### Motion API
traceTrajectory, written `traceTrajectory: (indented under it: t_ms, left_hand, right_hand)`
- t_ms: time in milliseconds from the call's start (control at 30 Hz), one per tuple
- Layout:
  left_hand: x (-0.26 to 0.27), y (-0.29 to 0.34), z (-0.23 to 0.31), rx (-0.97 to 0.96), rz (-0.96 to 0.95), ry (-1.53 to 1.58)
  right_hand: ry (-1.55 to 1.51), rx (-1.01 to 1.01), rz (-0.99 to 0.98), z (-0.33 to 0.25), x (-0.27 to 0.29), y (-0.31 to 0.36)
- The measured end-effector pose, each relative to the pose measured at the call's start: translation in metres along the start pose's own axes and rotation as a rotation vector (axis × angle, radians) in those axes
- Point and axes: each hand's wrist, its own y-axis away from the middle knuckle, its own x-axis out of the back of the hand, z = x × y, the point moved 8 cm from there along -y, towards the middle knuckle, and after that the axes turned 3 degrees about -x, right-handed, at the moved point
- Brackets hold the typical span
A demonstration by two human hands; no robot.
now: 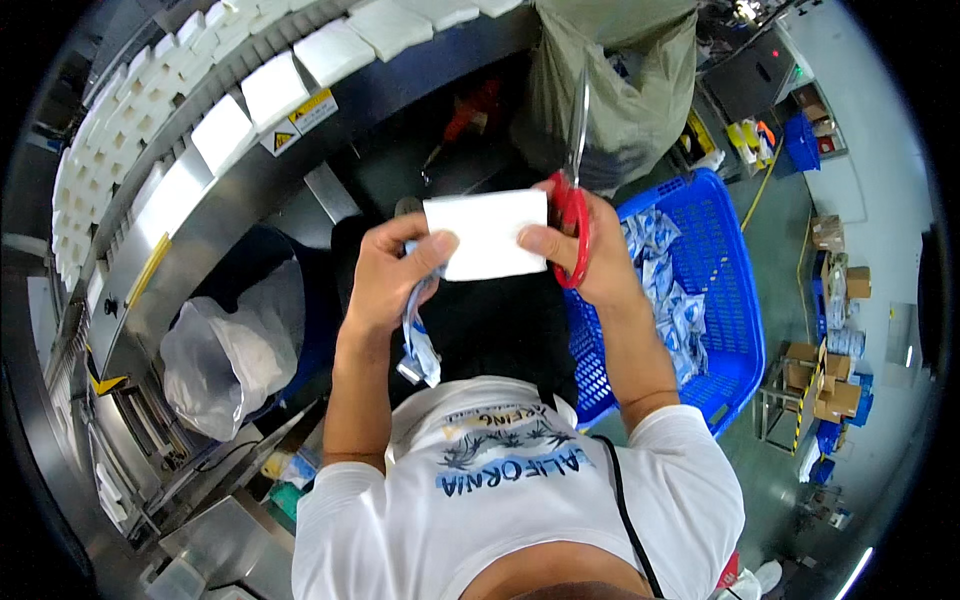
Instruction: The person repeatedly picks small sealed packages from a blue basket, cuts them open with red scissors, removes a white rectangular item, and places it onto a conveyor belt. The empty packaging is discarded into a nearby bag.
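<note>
Between my two hands is a flat white rectangular pad [487,238], like a folded stack of tissue, in front of my body. My left hand [382,275] pinches its left end with the thumb on top. A crumpled blue and white plastic wrapper [420,345] hangs from that same hand, below the fingers. My right hand [608,262] grips the pad's right end, thumb on top. Red-handled scissors [573,235] are also in the right hand, with their metal blades pointing away from me. The fingers under the pad are hidden.
A blue plastic basket [745,330] of blue and white packets stands at my right. A large greenish bag [650,110] stands beyond it. Along the left and far side curves a conveyor [170,205] carrying white pads. A bin with a pale liner [225,345] stands at my left.
</note>
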Motion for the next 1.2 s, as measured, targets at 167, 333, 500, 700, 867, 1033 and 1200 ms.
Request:
traceTrajectory:
  t_ms: [167, 333, 500, 700, 867, 1033, 1200]
  left_hand:
    - [-0.012, 0.005, 0.001, -0.161, -0.007, -0.193]
    - [0.007, 0.010, 0.018, -0.176, 0.122, -0.271]
    - [0.027, 0.022, 0.031, -0.189, 0.238, -0.244]
    - [0.072, 0.033, 0.053, -0.375, 0.301, -0.145]
    - [0.122, 0.049, 0.017, -0.240, 0.367, -0.081]
    - [0.142, 0.075, -0.031, -0.085, 0.460, 0.044]
    - [0.149, 0.079, -0.050, -0.051, 0.489, 0.063]
  right_hand:
    - [0.094, -0.068, 0.064, 0.006, 0.012, 0.007]
    - [0.160, -0.103, -0.020, 0.013, -0.010, -0.005]
    - [0.229, -0.053, -0.078, 0.007, -0.031, -0.029]
    - [0.204, -0.078, -0.198, -0.035, -0.068, -0.097]
    - [0.141, -0.037, -0.196, -0.093, -0.111, -0.178]
    - [0.196, -0.018, -0.358, -0.109, -0.178, -0.273]
    - [0.213, -0.056, -0.476, -0.081, -0.235, -0.359]
